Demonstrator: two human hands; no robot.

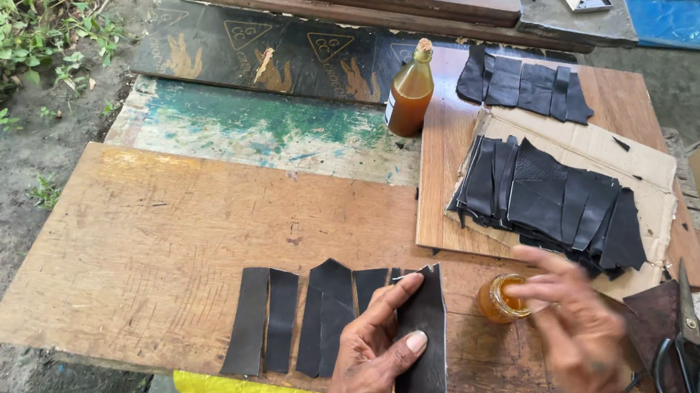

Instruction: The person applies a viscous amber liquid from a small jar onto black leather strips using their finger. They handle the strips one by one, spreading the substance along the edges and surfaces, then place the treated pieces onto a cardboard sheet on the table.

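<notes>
L hand (368, 359) grip clamped on black strip (424, 345), thumb on top, strip held just above table (141, 250) edge. R hand (571, 330) fingers together, tips in small amber jar (500, 298); nothing gripped. More strips (294, 315) laid in row to left; stack (550, 201) on cardboard (618, 156) w/ bottle (408, 92) behind. Scissors (688, 348) at right. Advice: keep strip flat & steady, take little glue, spread thin to edges, avoid drips on wood.

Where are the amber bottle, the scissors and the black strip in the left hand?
amber bottle (408, 100): head view, on the middle of its body.
scissors (687, 330): head view, on the blades above the handles.
black strip (428, 354): head view, on its bare face right of the thumb.
</notes>
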